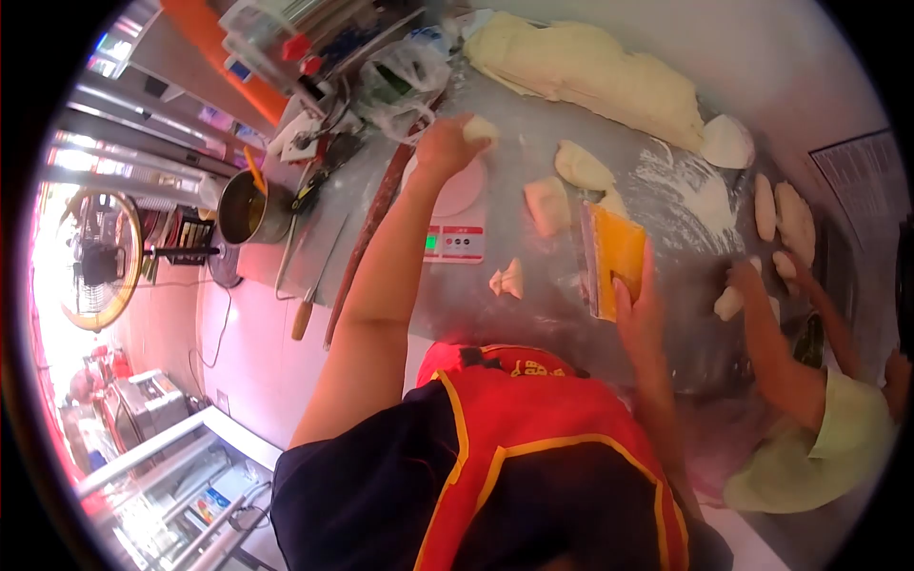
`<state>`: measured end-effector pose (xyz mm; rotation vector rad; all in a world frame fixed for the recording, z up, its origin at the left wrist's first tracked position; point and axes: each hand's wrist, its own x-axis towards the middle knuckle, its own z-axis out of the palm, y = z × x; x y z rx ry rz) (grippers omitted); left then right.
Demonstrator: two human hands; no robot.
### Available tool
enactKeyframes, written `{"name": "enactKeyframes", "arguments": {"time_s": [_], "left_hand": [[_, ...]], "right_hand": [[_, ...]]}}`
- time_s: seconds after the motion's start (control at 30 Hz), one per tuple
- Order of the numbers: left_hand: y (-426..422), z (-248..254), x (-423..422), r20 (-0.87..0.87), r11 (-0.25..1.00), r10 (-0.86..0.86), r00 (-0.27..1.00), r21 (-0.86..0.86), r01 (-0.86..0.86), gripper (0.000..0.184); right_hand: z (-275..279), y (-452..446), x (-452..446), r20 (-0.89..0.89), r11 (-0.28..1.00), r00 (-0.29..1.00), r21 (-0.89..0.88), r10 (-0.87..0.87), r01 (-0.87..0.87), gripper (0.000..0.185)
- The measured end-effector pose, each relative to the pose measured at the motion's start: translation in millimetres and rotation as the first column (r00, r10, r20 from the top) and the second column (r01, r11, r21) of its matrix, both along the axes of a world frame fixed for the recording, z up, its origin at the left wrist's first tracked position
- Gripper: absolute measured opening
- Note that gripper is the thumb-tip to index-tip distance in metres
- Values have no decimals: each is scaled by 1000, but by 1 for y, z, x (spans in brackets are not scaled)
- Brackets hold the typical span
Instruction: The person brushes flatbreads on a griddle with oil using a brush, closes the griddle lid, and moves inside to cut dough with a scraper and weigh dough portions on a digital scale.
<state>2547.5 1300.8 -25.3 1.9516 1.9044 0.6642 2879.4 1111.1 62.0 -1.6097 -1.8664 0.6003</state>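
Note:
My left hand (446,149) reaches over the top of a digital kitchen scale (465,246), its fingers closed on a small piece of dough (482,131). The scale has a pale round plate and a lit green display. My right hand (640,309) grips a dough scraper (616,259) with an orange-yellow face, held above the worktop. Just beyond the scraper lie a blocky dough piece (547,206) and a flatter dough piece (584,166). A small dough scrap (508,279) sits between the scale and the scraper.
A large dough slab (590,76) lies along the back, near scattered flour (700,195). At right, a co-worker's hands (747,279) handle dough beside several dough rolls (793,224). A long rod (376,224), a metal pot (252,209) and a wooden-handled tool (302,319) are at left.

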Motion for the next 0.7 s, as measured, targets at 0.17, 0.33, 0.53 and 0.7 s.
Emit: {"name": "enactKeyframes", "arguments": {"time_s": [0.17,0.33,0.53,0.7], "left_hand": [[26,-3,58,50,943,-17,999,334,-1,63],[-32,-37,118,-16,901,-314,949,-319,293,53],[-67,-5,130,38,938,-313,949,169,303,41],[-84,-23,111,31,931,-164,986,335,145,39]], "right_hand": [[12,1,11,68,993,991,-21,-112,114,66],[1,-3,17,69,983,986,114,-151,142,67],[2,-4,13,15,991,994,76,-108,107,66],[-2,-6,15,-16,992,997,101,-72,73,67]]}}
